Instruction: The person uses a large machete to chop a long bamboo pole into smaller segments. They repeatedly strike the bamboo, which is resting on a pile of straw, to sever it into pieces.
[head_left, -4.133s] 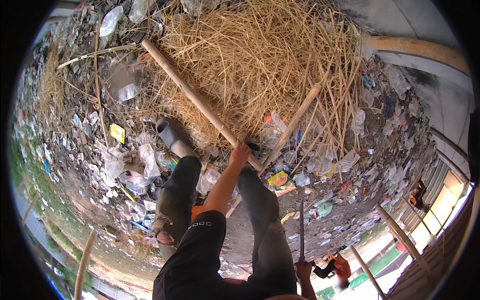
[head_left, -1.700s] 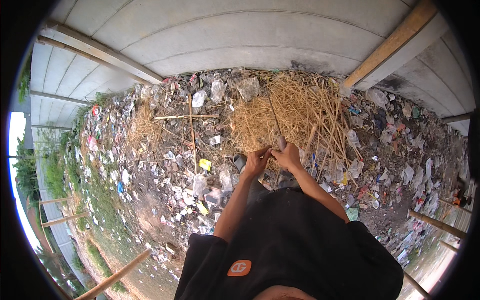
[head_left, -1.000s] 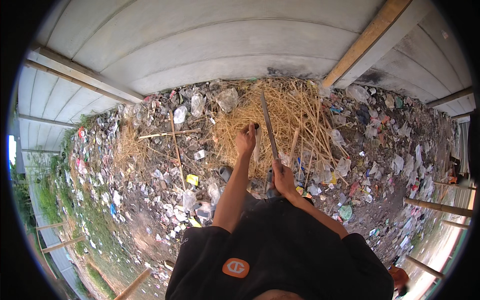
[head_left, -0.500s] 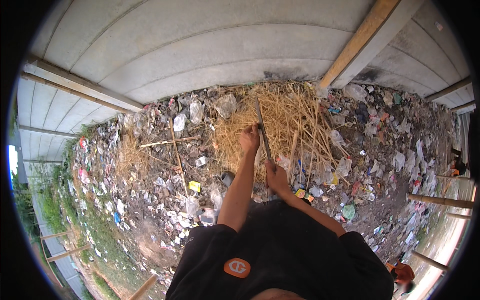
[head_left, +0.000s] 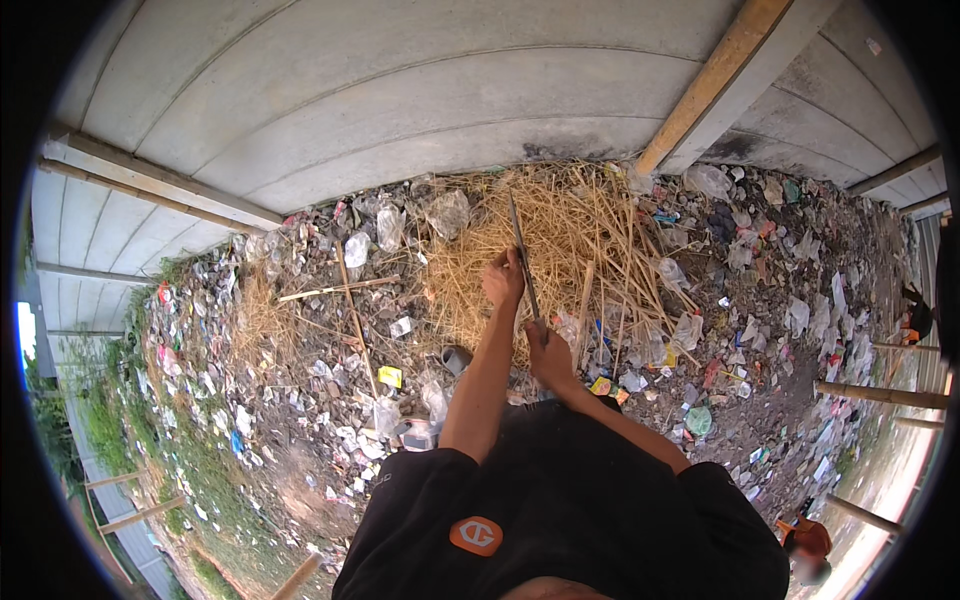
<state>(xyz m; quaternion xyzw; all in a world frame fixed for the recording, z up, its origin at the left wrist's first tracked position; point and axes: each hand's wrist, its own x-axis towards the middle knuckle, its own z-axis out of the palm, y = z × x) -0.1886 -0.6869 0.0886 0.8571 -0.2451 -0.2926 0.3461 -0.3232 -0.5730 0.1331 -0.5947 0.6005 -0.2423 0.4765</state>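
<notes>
A long, narrow dark blade like a machete (head_left: 526,270) points away from me, its tip over a heap of dry straw (head_left: 575,230). My right hand (head_left: 549,358) is closed round its near end, where the handle is. My left hand (head_left: 502,282) is closed beside the blade's left side, farther up, fingertips at or against it. Whether a thin thing such as a straw is pinched in those fingers is too small to tell. Both forearms reach forward over the straw and the litter.
Litter (head_left: 350,400) covers the ground on both sides. A grey concrete panel wall (head_left: 420,100) with a slanting post (head_left: 690,110) stands beyond the straw. Crossed sticks (head_left: 348,287) and a dark cup-like piece (head_left: 456,358) lie to the left. A person in orange (head_left: 808,540) is at lower right.
Almost nothing differs. My left hand and the blade have shifted very slightly; both hands keep the same closed pose.
</notes>
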